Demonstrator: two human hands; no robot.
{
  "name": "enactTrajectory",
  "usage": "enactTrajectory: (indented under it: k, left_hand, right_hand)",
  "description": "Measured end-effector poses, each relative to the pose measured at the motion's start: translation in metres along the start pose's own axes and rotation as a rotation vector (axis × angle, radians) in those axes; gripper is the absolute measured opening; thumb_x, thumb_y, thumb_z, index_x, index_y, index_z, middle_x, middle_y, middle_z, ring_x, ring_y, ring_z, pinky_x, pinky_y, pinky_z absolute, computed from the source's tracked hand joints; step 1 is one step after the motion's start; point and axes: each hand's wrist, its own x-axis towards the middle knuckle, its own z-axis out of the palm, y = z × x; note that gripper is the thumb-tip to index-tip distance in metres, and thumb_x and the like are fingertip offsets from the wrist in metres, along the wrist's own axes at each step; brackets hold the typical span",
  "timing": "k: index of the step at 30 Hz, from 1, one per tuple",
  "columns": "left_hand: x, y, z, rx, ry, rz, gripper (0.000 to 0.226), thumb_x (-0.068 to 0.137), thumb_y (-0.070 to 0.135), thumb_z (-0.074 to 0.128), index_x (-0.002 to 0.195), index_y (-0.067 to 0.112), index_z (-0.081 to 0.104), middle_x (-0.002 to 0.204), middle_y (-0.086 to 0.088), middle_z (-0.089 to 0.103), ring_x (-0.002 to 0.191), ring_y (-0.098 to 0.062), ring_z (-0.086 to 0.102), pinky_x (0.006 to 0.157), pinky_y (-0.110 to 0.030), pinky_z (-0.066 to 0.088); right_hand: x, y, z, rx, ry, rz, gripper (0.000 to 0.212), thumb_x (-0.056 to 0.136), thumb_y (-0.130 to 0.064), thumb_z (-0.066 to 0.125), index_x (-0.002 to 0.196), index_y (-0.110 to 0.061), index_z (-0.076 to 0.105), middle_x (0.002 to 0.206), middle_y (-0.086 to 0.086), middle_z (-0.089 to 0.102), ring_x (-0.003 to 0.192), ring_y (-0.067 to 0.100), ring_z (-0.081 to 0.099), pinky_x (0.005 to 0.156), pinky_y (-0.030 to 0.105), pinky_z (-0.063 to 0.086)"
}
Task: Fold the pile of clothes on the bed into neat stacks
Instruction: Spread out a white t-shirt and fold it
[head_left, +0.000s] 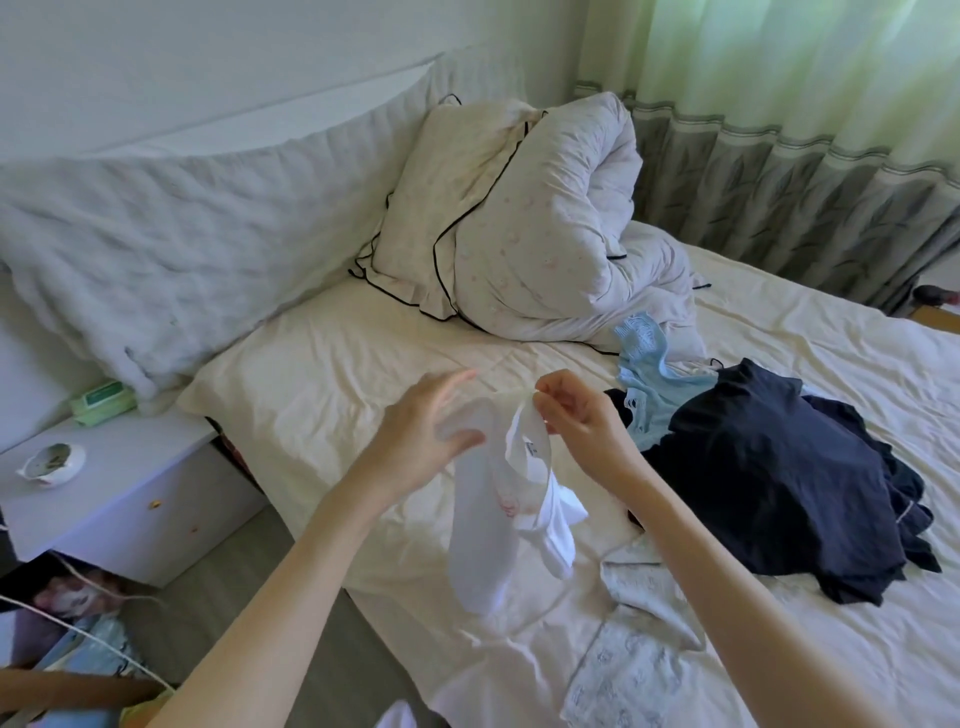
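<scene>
A small white top (498, 514) hangs in the air over the bed (322, 395). The right hand (582, 421) pinches its edge. The left hand (421, 431) is blurry, fingers spread, touching the cloth. At 3 o'clock lie dark blue clothes (769, 478) and a light blue top (654, 384).

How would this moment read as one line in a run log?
left hand: on white garment | right hand: pinches its edge | garment: held above bed | dark clothes: unfolded
</scene>
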Motion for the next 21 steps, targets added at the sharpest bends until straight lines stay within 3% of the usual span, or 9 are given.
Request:
enactTrajectory:
  k: [2, 5, 8, 13, 15, 18, 21]
  left_hand:
    - [-0.006, 0.003, 0.014, -0.079, -0.045, 0.048, 0.047, 0.08, 0.018, 0.073, 0.124, 0.022, 0.058, 0.113, 0.016, 0.059, 0.097, 0.014, 0.051, 0.084, 0.002, 0.031]
    - [-0.008, 0.004, 0.023, -0.176, 0.018, 0.024, 0.026, 0.081, 0.016, 0.072, 0.102, 0.029, 0.064, 0.093, 0.018, 0.064, 0.09, 0.012, 0.057, 0.079, -0.001, 0.036]
    - [-0.004, 0.007, 0.022, -0.17, -0.03, 0.065, 0.039, 0.082, 0.017, 0.071, 0.118, 0.026, 0.061, 0.102, 0.015, 0.058, 0.096, 0.005, 0.054, 0.086, -0.006, 0.037]
    - [0.001, 0.017, 0.024, -0.233, -0.068, 0.014, 0.008, 0.087, 0.02, 0.066, 0.091, 0.026, 0.067, 0.089, 0.017, 0.067, 0.09, 0.007, 0.06, 0.082, -0.006, 0.041]
    - [0.003, 0.021, 0.025, -0.282, -0.026, -0.028, 0.007, 0.088, 0.021, 0.065, 0.092, 0.018, 0.069, 0.087, 0.01, 0.07, 0.085, -0.001, 0.064, 0.078, -0.014, 0.048]
    - [0.009, 0.034, 0.017, -0.271, 0.043, -0.001, 0.004, 0.088, 0.02, 0.064, 0.088, 0.019, 0.067, 0.079, 0.014, 0.066, 0.069, 0.008, 0.059, 0.065, -0.006, 0.043]
    - [0.015, 0.049, 0.007, -0.266, 0.038, 0.072, 0.008, 0.089, 0.018, 0.063, 0.085, 0.024, 0.063, 0.076, 0.018, 0.062, 0.065, 0.013, 0.056, 0.062, -0.003, 0.039]
  right_hand:
    - [0.0, -0.004, 0.004, -0.033, -0.057, -0.017, 0.021, 0.094, -0.002, 0.05, 0.078, -0.016, 0.052, 0.072, -0.001, 0.052, 0.07, 0.014, 0.048, 0.069, 0.031, 0.041]
    - [-0.004, -0.006, 0.001, -0.028, -0.072, -0.015, 0.02, 0.094, -0.004, 0.05, 0.079, -0.017, 0.053, 0.07, -0.004, 0.052, 0.066, 0.01, 0.048, 0.066, 0.026, 0.04]
    - [-0.01, -0.007, -0.004, -0.016, -0.101, 0.003, 0.017, 0.095, -0.003, 0.049, 0.082, -0.013, 0.054, 0.07, -0.002, 0.051, 0.067, 0.012, 0.046, 0.066, 0.029, 0.038]
    - [-0.018, -0.006, -0.005, -0.016, -0.07, 0.008, 0.018, 0.094, -0.002, 0.051, 0.081, -0.013, 0.056, 0.073, -0.003, 0.056, 0.068, 0.006, 0.053, 0.069, 0.025, 0.043]
    - [-0.022, 0.0, -0.007, -0.03, 0.008, -0.007, 0.017, 0.092, -0.005, 0.055, 0.08, -0.015, 0.057, 0.075, -0.005, 0.058, 0.071, 0.007, 0.055, 0.071, 0.026, 0.046]
    - [-0.034, 0.014, -0.006, -0.058, 0.06, 0.014, 0.009, 0.086, -0.013, 0.066, 0.088, -0.017, 0.058, 0.085, -0.008, 0.061, 0.079, 0.007, 0.059, 0.074, 0.023, 0.049]
    - [-0.041, 0.031, -0.002, -0.156, 0.069, 0.069, 0.02, 0.083, -0.017, 0.07, 0.101, -0.017, 0.06, 0.098, -0.009, 0.063, 0.088, 0.003, 0.059, 0.073, 0.012, 0.046]
